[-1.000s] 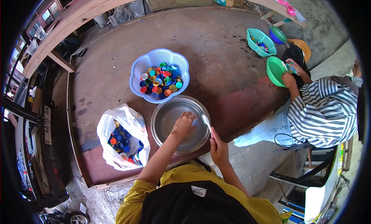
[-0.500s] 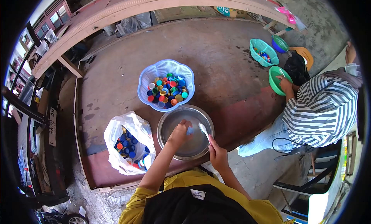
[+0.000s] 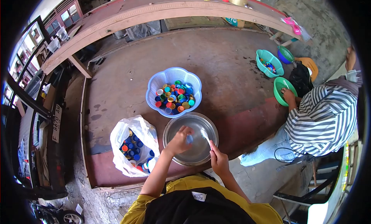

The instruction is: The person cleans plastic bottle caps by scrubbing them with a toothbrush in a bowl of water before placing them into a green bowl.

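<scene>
Over a round metal basin [image 3: 168,125] of water, my left hand [image 3: 180,141] is closed around a pale blue bottle cap [image 3: 189,139]. My right hand [image 3: 219,160] grips the handle of a toothbrush [image 3: 206,136], whose white bristle head is over the basin, a short way right of the cap. Just beyond the basin stands a lavender plastic basket [image 3: 154,86] with many coloured bottle caps [image 3: 180,91]. Left of the basin, an open white plastic bag [image 3: 119,139] holds mostly blue caps [image 3: 134,144].
At right, a person in a striped top [image 3: 326,114] has a hand in a green bowl [image 3: 279,97]. A teal basket [image 3: 264,56] with caps and a blue bowl [image 3: 285,56] stand beyond. A wooden rail [image 3: 162,10] crosses the far side of the table.
The view has shifted a little, so the table's things appear lower and to the right. Both hands stay over the basin, still holding the cap and the toothbrush.
</scene>
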### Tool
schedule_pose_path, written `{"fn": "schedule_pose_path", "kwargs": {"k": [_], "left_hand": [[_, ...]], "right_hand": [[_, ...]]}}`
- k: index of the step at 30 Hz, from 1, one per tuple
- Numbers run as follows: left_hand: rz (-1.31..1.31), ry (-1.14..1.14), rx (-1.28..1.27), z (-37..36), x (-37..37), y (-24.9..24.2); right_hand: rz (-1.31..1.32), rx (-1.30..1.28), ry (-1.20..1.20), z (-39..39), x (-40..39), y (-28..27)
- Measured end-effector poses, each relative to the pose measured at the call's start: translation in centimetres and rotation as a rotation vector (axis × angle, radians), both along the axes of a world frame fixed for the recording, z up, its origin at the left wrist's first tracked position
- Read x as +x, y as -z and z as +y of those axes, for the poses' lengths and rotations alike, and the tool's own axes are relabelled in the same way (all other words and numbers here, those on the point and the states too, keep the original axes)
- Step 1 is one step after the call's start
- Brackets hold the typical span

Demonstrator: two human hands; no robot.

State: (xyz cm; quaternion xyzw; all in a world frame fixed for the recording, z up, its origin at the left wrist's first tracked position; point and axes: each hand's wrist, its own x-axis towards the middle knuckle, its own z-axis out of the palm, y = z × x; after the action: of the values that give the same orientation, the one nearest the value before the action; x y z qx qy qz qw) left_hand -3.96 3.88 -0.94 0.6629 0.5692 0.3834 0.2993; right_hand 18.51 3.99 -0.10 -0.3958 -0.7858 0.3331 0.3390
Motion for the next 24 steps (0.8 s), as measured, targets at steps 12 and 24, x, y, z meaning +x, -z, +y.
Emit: {"fn": "schedule_pose_path", "kwargs": {"k": [12, 24], "left_hand": [[-0.141, -0.272, 0.101, -2.2, 2.3, -1.4], [0.098, -0.253, 0.096, -2.0, 3.9, -0.2]], "right_hand": [[0.058, 0.015, -0.018, -0.5, 0.2, -0.8], [0.060, 0.093, -0.131, 2.5, 2.0, -1.4]]}}
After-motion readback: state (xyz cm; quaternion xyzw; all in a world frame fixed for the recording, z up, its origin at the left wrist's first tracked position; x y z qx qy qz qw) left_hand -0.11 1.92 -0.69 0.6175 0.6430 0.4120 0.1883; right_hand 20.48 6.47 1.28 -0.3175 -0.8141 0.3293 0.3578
